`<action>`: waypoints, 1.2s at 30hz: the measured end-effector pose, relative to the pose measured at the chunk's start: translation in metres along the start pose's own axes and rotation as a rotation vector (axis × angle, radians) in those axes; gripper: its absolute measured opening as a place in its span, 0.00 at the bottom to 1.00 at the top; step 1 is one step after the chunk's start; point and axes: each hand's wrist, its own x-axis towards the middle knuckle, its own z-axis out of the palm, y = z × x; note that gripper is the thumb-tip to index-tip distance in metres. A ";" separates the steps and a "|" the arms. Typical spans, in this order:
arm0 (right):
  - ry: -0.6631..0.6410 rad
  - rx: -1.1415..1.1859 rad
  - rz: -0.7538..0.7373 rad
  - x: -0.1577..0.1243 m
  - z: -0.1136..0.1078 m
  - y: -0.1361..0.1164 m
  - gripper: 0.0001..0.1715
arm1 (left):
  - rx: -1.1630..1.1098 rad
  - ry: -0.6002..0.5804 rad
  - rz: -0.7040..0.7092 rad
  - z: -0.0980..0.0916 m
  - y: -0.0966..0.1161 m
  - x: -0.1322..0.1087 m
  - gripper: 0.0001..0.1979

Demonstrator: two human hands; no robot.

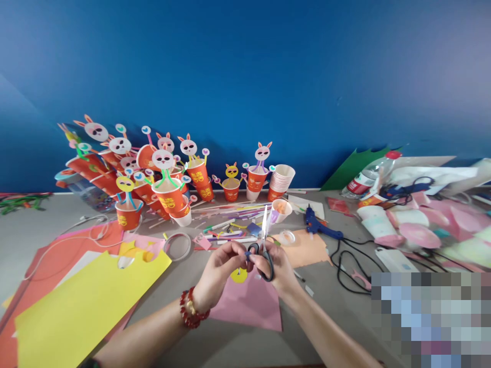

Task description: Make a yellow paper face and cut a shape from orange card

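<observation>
My right hand [276, 266] grips black-handled scissors [264, 240] with the blades pointing up and away from me. My left hand [222, 268] is closed in a pinch right beside the scissor handles, holding a small piece I cannot make out. A small yellow paper disc [239, 276] lies just under both hands, on a pink paper sheet [253, 304]. A red bead bracelet [190, 309] sits on my left wrist.
Red paper cups with bunny faces [169, 189] crowd the back left. Yellow [84, 306] and orange paper sheets lie front left. A blue glue gun [318, 227] with black cable, a cup stack [282, 179], straws, a tape ring [178, 246] and pink cut-outs [418, 232] lie around.
</observation>
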 end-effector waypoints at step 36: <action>0.050 -0.711 -0.011 -0.037 -0.056 0.020 0.20 | 0.107 0.074 -0.061 -0.011 -0.012 0.008 0.12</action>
